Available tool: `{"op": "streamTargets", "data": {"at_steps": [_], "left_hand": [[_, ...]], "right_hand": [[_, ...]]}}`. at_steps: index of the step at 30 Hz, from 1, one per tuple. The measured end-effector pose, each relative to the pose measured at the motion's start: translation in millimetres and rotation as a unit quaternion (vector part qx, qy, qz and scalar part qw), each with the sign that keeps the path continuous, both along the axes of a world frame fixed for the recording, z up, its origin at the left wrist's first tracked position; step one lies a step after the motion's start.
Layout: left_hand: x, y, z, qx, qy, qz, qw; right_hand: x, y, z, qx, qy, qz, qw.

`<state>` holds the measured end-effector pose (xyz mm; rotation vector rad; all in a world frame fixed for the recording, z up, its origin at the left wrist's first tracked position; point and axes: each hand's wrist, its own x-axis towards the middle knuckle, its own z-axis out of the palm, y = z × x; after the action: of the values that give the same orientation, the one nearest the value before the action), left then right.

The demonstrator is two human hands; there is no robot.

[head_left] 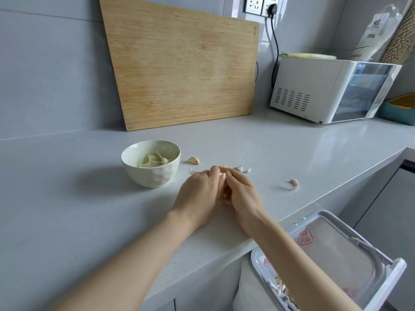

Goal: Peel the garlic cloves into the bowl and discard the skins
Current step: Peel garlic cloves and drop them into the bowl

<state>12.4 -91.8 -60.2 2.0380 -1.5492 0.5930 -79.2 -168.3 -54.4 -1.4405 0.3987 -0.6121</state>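
A white bowl (151,173) on the grey counter holds several peeled garlic cloves (153,161). My left hand (199,194) and my right hand (241,194) meet just right of the bowl, fingers curled together around something small that they hide. One unpeeled clove (193,160) lies beside the bowl. Another clove (294,182) lies further right. Bits of skin and a clove (239,169) lie just beyond my fingertips. A white bin (325,261) lined with a plastic bag stands below the counter edge at the lower right, with skins at its near side.
A large wooden cutting board (184,63) leans against the wall behind the bowl. A white countertop appliance (332,88) stands at the back right, plugged into a wall socket (261,5). The counter edge (292,215) runs diagonally just right of my hands.
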Motion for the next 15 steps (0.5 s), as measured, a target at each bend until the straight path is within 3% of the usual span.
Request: {"op": "streamTargets", "data": {"at_steps": [2,7,9,12,15], "left_hand": [[-1.7,-0.4,-0.5,-0.007,0.017,-0.01,1.0],[-1.8,-1.5,0.1,-0.018,0.225,-0.033,0.974],[0.5,-0.5,4.3,-0.056,0.314,-0.048,0.946],[7.7,-0.7,6.1,-0.121,0.531,-0.078,0.835],[14.9,3.8,8.2,-0.155,0.657,-0.114,0.729]], "right_hand": [[1.0,2.6,-0.4,0.011,-0.01,-0.023,1.0],[-0.2,3.4,0.2,-0.02,-0.018,-0.021,0.999],[0.6,4.2,0.1,-0.015,-0.034,-0.02,0.999],[2.3,0.0,-1.2,0.018,-0.025,-0.075,0.997],[4.2,-1.8,-5.3,-0.131,0.062,-0.143,0.979]]}}
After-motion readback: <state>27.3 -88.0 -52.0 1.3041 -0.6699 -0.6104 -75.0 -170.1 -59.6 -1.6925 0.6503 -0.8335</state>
